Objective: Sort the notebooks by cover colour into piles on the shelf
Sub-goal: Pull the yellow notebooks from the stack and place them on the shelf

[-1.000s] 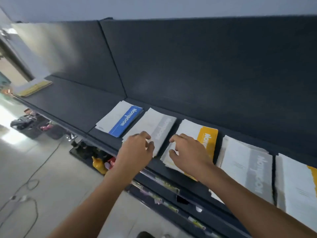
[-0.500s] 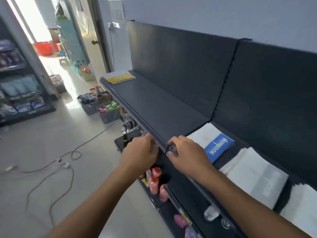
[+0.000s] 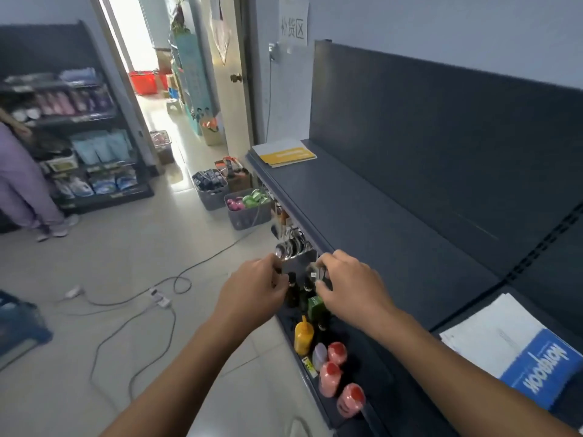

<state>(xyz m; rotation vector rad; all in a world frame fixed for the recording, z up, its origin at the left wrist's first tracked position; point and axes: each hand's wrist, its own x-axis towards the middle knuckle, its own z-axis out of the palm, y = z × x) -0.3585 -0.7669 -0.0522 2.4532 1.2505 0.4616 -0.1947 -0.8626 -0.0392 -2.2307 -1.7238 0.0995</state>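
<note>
- This is a shop room. A long dark shelf (image 3: pixel 378 216) runs along the right wall, and a pale floor is on the left.
- Some yellow notebooks (image 3: pixel 287 154) lie at the far end of the shelf.
- A blue notebook (image 3: pixel 536 367) lies near, at the right. Bare shelf sits between the two.
- The left hand (image 3: pixel 252 291) and the right hand (image 3: pixel 350 288) hang side by side at the shelf's front edge, with fingers curled in.
- I see no notebook in them. I cannot tell if they pinch anything.
- Small bottles (image 3: pixel 331 373) stand on a lower shelf under the hands. A low, quick reach could knock them over.
- Cables (image 3: pixel 157 298) lie on the floor. A step toward the far pile could catch on one.
</note>
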